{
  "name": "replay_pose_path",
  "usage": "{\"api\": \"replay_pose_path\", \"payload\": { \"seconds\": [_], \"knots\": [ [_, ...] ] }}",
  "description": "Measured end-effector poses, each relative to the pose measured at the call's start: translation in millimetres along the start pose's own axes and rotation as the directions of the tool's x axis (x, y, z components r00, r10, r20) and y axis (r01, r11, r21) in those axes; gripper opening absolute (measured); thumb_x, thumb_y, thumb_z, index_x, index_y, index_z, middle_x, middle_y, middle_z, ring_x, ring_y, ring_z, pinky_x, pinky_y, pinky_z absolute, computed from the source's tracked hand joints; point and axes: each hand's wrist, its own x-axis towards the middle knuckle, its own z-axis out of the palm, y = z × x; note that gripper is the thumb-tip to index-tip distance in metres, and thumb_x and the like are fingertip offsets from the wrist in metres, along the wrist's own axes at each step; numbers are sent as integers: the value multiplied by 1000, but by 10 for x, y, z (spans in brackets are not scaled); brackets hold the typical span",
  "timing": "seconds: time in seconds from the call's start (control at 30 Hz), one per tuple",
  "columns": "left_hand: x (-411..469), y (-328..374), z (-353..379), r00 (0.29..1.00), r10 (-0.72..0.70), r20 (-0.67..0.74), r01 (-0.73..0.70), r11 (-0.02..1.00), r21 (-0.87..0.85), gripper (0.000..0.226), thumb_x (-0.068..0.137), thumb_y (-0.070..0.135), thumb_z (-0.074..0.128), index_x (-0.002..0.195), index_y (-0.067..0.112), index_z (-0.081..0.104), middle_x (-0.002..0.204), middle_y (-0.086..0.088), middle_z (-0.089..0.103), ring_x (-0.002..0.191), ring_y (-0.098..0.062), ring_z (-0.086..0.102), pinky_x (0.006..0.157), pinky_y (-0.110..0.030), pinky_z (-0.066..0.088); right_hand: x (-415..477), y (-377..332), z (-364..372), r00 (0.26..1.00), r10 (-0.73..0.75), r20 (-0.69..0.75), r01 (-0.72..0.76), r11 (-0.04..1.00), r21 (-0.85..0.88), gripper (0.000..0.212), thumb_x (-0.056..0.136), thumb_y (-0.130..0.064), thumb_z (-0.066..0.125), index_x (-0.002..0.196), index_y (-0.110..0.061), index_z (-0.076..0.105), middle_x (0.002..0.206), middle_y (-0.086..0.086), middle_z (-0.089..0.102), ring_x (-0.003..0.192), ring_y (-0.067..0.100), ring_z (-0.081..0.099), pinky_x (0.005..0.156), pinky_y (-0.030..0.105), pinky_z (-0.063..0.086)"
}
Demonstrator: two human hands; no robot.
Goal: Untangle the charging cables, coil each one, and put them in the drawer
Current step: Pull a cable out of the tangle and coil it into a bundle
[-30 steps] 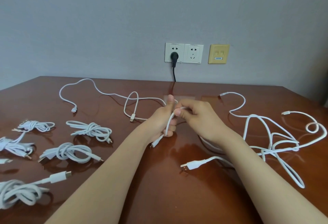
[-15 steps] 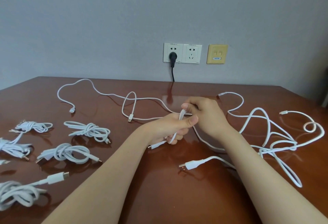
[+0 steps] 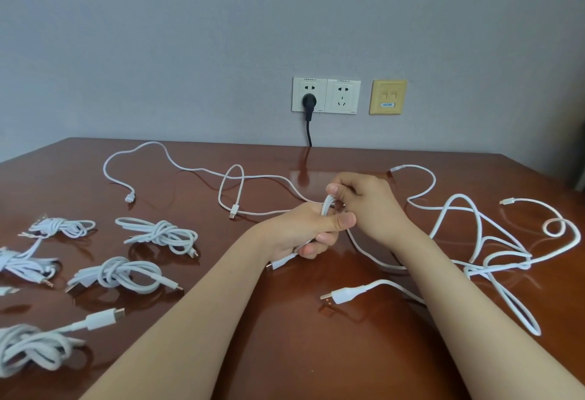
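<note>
A glossy reddish-brown wooden bench (image 3: 332, 352) fills the lower half of the view. Its polish mirrors the things lying on it, and its far edge meets a plain grey-blue wall (image 3: 221, 35). Low on that wall, just above the bench, a white double socket (image 3: 343, 97) has a black plug (image 3: 308, 102) in its left half, and the plug's black cord drops behind the bench edge. Just right of the socket sits a yellow plate (image 3: 388, 97) with two ports (its small blue label is too small to read).

Two bare forearms reach in to the middle of the bench. The left hand (image 3: 304, 231) grips a white cable (image 3: 326, 204), with the fingers curled round a folded length of it and the thumb laid across the top. One connector end (image 3: 280, 262) pokes out below the hand. The right hand (image 3: 367, 206), touching the left, pinches the top of the same fold between thumb and curled fingers.

A thin loose cable (image 3: 177, 165) wanders over the far left of the bench, crosses itself once and runs in toward the hands. To the right a tangle (image 3: 493, 247) of white cables sprawls in arching loops. Its USB plug (image 3: 340, 295) rests on the bench just beside the right forearm. Along the left side, well apart from the tangle, several coiled bundles (image 3: 161, 235) lie knotted on the bench, and the nearest is cut off by the frame edge.
</note>
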Motion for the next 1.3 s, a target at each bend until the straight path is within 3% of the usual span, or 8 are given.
{"api": "replay_pose_path", "payload": {
  "seconds": [0.27, 0.43, 0.53, 0.6, 0.67, 0.77, 1.13, 1.3],
  "knots": [
    [17, -34, -19, 1000, 20, -19, -21, 998, -67, 37, 94, 42, 41, 71, 13, 40, 44, 5, 32, 30, -3, 23, 32, -14, 20, 55, 23, 28, 994, 91, -61, -79, 982, 173, 32, 92, -18, 56, 61, -24, 59, 61, -15, 56, 59, -3, 49, 57, 8, 36],
    [48, -55, -24, 989, 29, -144, -60, 974, -219, 40, 98, 43, 32, 74, 13, 41, 41, 5, 30, 27, -4, 21, 30, -13, 17, 88, 121, -39, 980, 195, -43, -172, 932, 320, 42, 96, -23, 48, 55, -17, 54, 52, -1, 52, 34, 0, 39, 50, 22, 26],
    [93, -78, -22, 963, 31, -269, -118, 942, -314, 38, 99, 40, 33, 74, 13, 40, 42, 5, 33, 27, -4, 23, 31, -14, 17, 65, 120, 4, 978, 207, -41, -190, 948, 254, 43, 98, -27, 42, 58, -19, 54, 52, -1, 55, 39, 1, 44, 54, 26, 33],
    [114, -92, -31, 943, 35, -331, -167, 909, -381, 35, 99, 37, 35, 75, 12, 41, 43, 4, 36, 28, -4, 24, 31, -13, 18, 33, 80, 28, 988, 145, -57, -144, 989, 24, 37, 99, -32, 35, 71, -20, 57, 70, 4, 63, 69, 15, 60, 68, 33, 42],
    [121, -106, -47, 930, 41, -366, -202, 888, -414, 32, 99, 34, 37, 77, 12, 42, 43, 4, 38, 28, -4, 25, 31, -13, 19, -22, -5, 36, 996, 86, -29, -90, 969, -230, 33, 101, -35, 29, 91, -19, 56, 96, 11, 64, 94, 32, 56, 77, 36, 38],
    [144, -115, -55, 916, 40, -400, -214, 891, -401, 32, 100, 32, 36, 77, 11, 43, 42, 3, 39, 28, -5, 26, 32, -12, 20, -73, -50, 76, 997, 68, 36, -50, 930, -365, 23, 100, -26, 31, 107, -15, 49, 108, 17, 61, 97, 40, 54, 74, 37, 35],
    [227, -145, -12, 846, 106, -523, -226, 959, -171, 33, 101, 23, 37, 74, 10, 49, 35, 5, 40, 25, -8, 29, 31, -14, 24, -86, -24, 192, 997, 20, 70, 9, 919, -393, 26, 100, -25, 33, 108, -11, 53, 103, 20, 62, 93, 41, 54, 67, 34, 34],
    [221, -140, 28, 818, 163, -552, -256, 962, -96, 39, 101, 20, 37, 64, 14, 47, 32, 4, 38, 23, -7, 30, 31, -14, 24, -80, -78, 179, 995, 78, 56, -53, 931, -362, 38, 100, -39, 30, 76, -18, 50, 97, 16, 63, 94, 38, 55, 69, 33, 34]
  ]
}}
